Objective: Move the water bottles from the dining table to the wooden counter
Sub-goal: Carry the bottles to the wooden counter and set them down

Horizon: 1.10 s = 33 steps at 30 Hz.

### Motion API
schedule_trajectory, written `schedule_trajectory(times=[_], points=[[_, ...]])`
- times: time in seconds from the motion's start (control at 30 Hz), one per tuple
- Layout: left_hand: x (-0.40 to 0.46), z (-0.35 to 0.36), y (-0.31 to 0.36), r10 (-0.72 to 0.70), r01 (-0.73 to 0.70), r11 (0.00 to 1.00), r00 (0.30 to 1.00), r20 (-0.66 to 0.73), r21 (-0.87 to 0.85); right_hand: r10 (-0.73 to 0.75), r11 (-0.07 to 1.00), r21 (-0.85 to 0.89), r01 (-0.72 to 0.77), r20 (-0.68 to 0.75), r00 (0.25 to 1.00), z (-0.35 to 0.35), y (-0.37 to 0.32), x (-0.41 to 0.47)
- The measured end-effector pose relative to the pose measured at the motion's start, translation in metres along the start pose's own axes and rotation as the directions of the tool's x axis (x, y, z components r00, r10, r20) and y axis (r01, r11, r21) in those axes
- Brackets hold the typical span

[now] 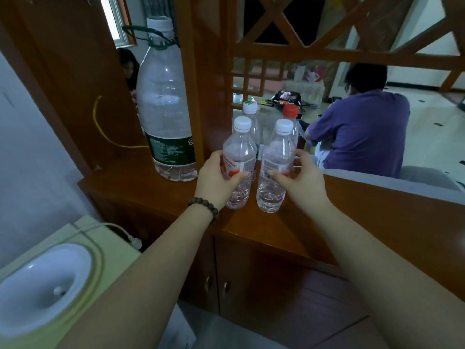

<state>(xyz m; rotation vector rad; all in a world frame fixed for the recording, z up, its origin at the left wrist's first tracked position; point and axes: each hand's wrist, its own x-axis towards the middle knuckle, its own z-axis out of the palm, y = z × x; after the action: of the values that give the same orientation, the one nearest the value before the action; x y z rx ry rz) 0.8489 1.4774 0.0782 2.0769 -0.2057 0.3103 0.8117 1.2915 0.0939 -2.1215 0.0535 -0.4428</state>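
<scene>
Partly, both hands (219,181) cover the front bottles' (239,157) labels on the counter (251,222).

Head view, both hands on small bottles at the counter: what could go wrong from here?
1. The left-hand bottle and right-hand bottle stand almost touching, with two more bottles, white-capped and red-capped, close behind; a nudge on release may topple several.
2. The left hand and right hand hold low and mid-body, so the tall bottles could tip as the fingers open.
3. They stand near the wooden counter front edge.
</scene>
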Motion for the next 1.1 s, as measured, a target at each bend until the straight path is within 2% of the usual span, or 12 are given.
schedule_trajectory(times=[0.53,0.73,0.9,1.0,1.1], points=[[-0.004,0.008,0.001,-0.05,0.05,0.999,0.999,0.015,0.004,0.041,0.992,0.121,-0.041,0.001,0.999,0.002,0.003,0.002],[-0.018,0.006,0.003,-0.102,0.104,0.986,0.995,-0.024,0.127,0.033,0.993,0.115,-0.034,0.019,0.999,0.0,0.003,-0.004],[-0.045,0.007,-0.007,-0.053,0.061,0.941,0.998,-0.034,0.334,0.02,0.999,-0.045,-0.019,0.014,1.0,-0.004,0.018,-0.027],[-0.063,0.012,-0.012,0.065,-0.062,0.88,0.998,0.009,0.471,0.031,0.976,-0.214,-0.027,0.014,0.999,-0.01,0.03,-0.053],[-0.077,0.022,-0.007,0.121,-0.138,0.843,0.99,0.065,0.52,0.072,0.938,-0.339,-0.067,0.001,0.997,-0.02,0.035,-0.082]])
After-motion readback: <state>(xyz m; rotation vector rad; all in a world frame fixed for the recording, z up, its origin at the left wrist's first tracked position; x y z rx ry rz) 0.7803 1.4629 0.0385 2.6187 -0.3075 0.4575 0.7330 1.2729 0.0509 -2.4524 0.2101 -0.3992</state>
